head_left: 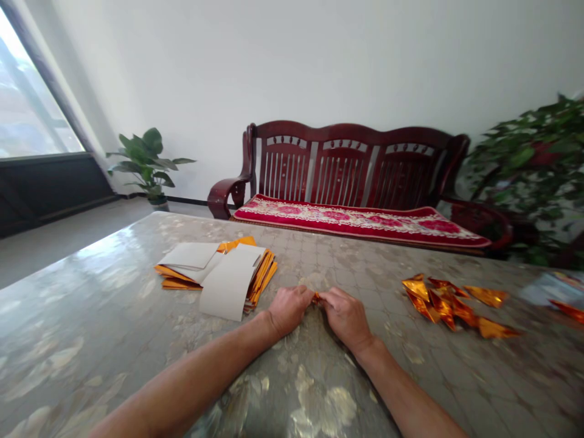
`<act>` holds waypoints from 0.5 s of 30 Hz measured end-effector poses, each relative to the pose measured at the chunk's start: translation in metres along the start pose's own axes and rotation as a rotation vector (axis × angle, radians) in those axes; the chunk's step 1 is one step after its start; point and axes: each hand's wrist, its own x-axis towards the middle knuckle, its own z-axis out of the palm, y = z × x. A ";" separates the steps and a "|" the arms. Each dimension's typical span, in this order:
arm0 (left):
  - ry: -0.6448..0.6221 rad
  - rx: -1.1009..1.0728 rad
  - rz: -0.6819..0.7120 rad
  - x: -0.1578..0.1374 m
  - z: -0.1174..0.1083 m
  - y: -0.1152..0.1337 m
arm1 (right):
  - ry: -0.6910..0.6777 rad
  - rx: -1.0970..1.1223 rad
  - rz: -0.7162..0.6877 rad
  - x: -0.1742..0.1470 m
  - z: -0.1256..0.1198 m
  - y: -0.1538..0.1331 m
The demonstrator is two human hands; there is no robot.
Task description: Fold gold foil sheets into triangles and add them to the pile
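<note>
White-backed orange sheets (230, 283) stacked at left on bench (137, 353). Left hand (291, 309) curled nearly closed, small orange foil piece (316, 298) pinched at fingertips. Piece held between both hands, mid-scene; mostly covered, so pointing direction and long axis cannot be told. Right hand (345, 316) likewise curled, piece's right side pinched. Folded foil pieces (441, 305) loosely heaped at right.

The fingers of the left hand (291, 309) and right hand (345, 317) hide most of the orange foil piece (316, 298), so its shape cannot be told. The 2 forearms (201, 377) run off the bottom edge. The right edge cuts off the leafy plant (533, 158) and a blurred plastic packet (545, 288); the left crops the window (34, 100). The tabletop (91, 328) hides the wooden bench's (342, 167) lower part.
</note>
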 end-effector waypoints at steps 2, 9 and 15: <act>0.003 -0.001 -0.003 0.000 0.001 0.001 | 0.006 -0.002 -0.001 0.001 0.000 0.000; 0.009 -0.016 -0.019 0.001 0.004 0.002 | 0.046 -0.015 -0.027 0.003 0.005 -0.002; 0.028 -0.052 -0.046 0.000 0.005 0.004 | 0.064 -0.020 -0.026 0.003 0.006 -0.005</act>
